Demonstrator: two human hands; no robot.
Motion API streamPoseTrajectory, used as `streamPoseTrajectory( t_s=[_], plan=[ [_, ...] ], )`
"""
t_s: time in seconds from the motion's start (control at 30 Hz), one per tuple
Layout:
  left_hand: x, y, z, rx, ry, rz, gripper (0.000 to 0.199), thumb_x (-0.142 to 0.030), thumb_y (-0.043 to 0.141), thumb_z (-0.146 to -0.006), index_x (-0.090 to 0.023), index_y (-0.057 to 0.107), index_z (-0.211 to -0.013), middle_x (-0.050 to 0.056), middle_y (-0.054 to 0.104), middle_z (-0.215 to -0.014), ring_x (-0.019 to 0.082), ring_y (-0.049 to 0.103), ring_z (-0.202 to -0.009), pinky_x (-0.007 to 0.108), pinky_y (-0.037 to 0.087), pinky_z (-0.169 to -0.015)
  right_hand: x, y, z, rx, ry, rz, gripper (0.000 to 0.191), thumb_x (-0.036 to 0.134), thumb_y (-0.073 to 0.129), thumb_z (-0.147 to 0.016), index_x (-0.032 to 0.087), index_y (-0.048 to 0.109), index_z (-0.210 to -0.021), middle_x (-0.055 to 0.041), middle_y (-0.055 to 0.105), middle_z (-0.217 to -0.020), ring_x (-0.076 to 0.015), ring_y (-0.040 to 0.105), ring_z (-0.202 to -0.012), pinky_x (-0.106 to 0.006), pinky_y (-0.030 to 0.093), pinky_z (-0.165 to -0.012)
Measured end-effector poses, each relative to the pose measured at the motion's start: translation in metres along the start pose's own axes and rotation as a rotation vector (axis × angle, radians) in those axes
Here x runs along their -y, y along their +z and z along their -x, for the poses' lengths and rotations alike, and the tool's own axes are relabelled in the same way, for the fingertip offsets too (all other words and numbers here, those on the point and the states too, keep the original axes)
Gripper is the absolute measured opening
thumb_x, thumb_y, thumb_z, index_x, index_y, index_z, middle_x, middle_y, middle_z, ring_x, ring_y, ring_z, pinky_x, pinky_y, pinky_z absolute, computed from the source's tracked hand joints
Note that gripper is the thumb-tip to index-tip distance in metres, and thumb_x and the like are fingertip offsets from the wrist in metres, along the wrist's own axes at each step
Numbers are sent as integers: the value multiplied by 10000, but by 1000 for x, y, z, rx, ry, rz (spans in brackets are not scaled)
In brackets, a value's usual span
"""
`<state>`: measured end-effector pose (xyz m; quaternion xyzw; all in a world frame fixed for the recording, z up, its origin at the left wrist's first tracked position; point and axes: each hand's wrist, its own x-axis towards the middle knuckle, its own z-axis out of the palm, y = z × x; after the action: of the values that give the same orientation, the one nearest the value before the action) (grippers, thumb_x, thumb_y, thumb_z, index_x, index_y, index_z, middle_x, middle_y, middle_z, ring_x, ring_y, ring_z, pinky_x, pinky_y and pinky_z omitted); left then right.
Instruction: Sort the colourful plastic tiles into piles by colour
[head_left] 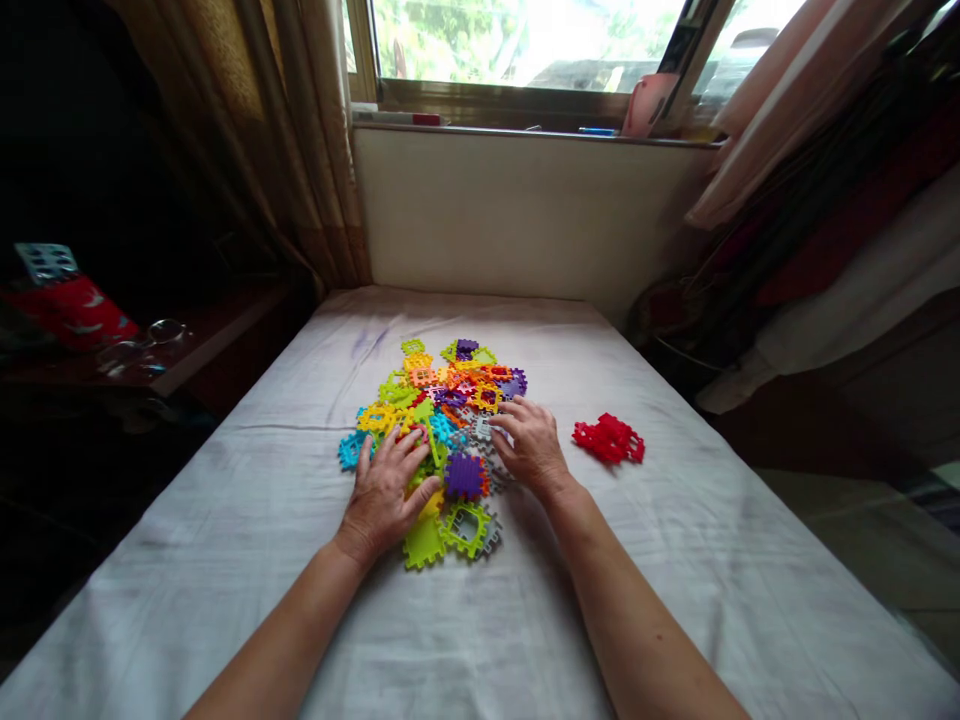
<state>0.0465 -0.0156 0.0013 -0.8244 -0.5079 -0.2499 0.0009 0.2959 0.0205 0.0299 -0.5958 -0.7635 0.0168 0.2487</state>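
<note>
A heap of colourful interlocking plastic tiles with notched edges lies in the middle of the sheet. My left hand (pixel 390 487) rests on the heap's left side with its fingers spread over yellow and green tiles. On the right side, my right hand (pixel 531 440) has its fingers apart and curved at a grey tile (pixel 482 428); whether they touch it I cannot tell. Between the hands lies a purple square tile (pixel 466 476). Nearer me are a solid green tile (pixel 424 543) and a green frame tile (pixel 465 528). A separate pile of red tiles (pixel 609 439) sits to the right.
A white sheet (pixel 300 600) covers the flat surface. A low wall (pixel 525 215) and window stand at the far end. On the left, a dark side table holds a red patterned container (pixel 82 312) and glasses (pixel 165 332). Clothes hang at right. A pink cup (pixel 648 105) stands on the sill.
</note>
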Motion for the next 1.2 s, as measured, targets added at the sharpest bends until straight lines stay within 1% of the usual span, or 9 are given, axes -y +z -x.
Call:
streamPoseTrajectory(
  t_s=[0.2, 0.33, 0.5, 0.63, 0.8, 0.87, 0.93, 1.07, 1.2],
  plan=[
    [1, -13, 25, -52, 27, -17, 328, -417, 482, -946, -300, 679, -1181, 77, 605, -1379, 311, 430, -1390, 613, 215, -1174, 44, -3, -6, 3, -157, -151, 242, 253, 541, -938, 255, 734, -1085, -56, 711, -1217, -221, 568, -1202, -397, 365, -1087],
    [9, -14, 26, -132, -28, 8, 296, -391, 471, -955, -270, 664, -1145, 76, 662, -1290, 274, 542, -1283, 558, 280, -1163, 72, -1, -20, 119, -186, -117, 257, 251, 523, -955, 283, 742, -1086, -41, 719, -1201, -213, 603, -1134, -385, 415, -1038],
    [23, -16, 22, -184, -99, 92, 262, -354, 506, -936, -265, 635, -1146, 51, 725, -1140, 236, 646, -1092, 479, 416, -1070, 91, 9, -29, 183, -239, -97, 229, 351, 588, -937, 282, 734, -1100, -30, 696, -1254, -218, 572, -1191, -394, 379, -1073],
    [31, -17, 19, -242, -181, 210, 211, -309, 523, -909, -253, 661, -1058, 28, 747, -1002, 206, 683, -959, 385, 520, -932, 93, 19, -16, 207, -216, -87, 222, 352, 645, -894, 277, 729, -1086, -42, 682, -1276, -254, 515, -1275, -446, 362, -1082],
    [23, -25, 16, -362, -306, 391, 235, -360, 580, -890, -223, 655, -1066, 22, 747, -964, 179, 703, -916, 339, 555, -891, 89, 20, 1, 64, -184, -101, 217, 262, 687, -849, 257, 729, -1062, -62, 691, -1247, -284, 526, -1257, -472, 376, -1063],
    [15, -29, 16, -382, -294, 448, 241, -378, 586, -894, -222, 655, -1064, 22, 748, -972, 173, 706, -925, 336, 555, -905, 92, 17, 4, 17, -227, -127, 311, 255, 688, -857, 265, 696, -1168, -64, 692, -1243, -265, 563, -1193, -443, 407, -1032],
    [7, -32, 17, -390, -260, 480, 232, -381, 587, -898, -225, 658, -1055, 22, 748, -981, 169, 707, -925, 333, 558, -906, 98, 14, 5, -17, -278, -143, 307, 275, 659, -894, 280, 682, -1201, -57, 705, -1209, -237, 599, -1104, -401, 437, -985],
    [-1, -32, 20, -366, -202, 484, 247, -396, 573, -915, -229, 649, -1081, 37, 740, -1045, 184, 700, -988, 350, 550, -944, 102, 7, 2, -36, -344, -136, 180, 340, 573, -968, 292, 744, -998, -26, 739, -1023, -179, 635, -915, -302, 475, -843],
    [10, -23, 21, -338, -154, 363, 400, -444, 550, -927, -234, 571, -1266, 79, 664, -1282, 226, 618, -1204, 406, 490, -1052, 72, -10, -6, -122, -237, -146, 212, 347, 543, -982, 295, 748, -984, -19, 732, -986, -141, 653, -864, -235, 488, -777]
  ],
)
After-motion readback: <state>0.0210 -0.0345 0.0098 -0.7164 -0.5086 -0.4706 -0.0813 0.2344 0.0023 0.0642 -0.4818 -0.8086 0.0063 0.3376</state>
